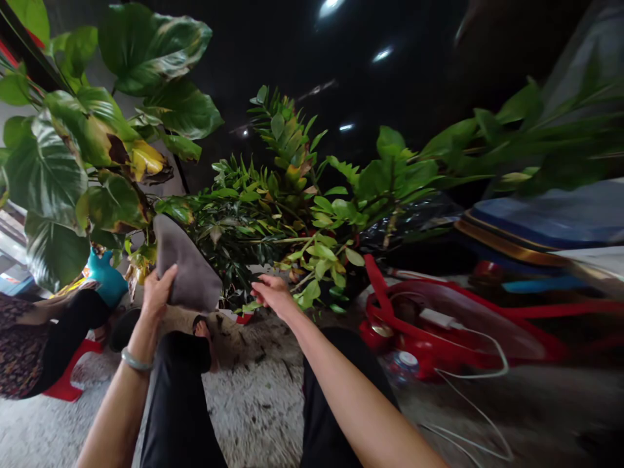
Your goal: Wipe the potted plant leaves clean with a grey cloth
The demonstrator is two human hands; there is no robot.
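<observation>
A near-black backdrop [414, 91] fills the upper middle, dotted with white spots of light [330, 8] (lamps or reflections, hard to tell). A blurred grey surface [578, 58] slants at upper right. The mottled grey floor [258, 416] bears dark scraps; leftward stands a low red stool [75, 372].

Grey cloth [190, 268]; green leaves [324, 251]

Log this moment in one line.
left grip: holding grey cloth | right grip: curled beside leafy plant, contact unclear | far left: another person, seated | right: red bag
</observation>
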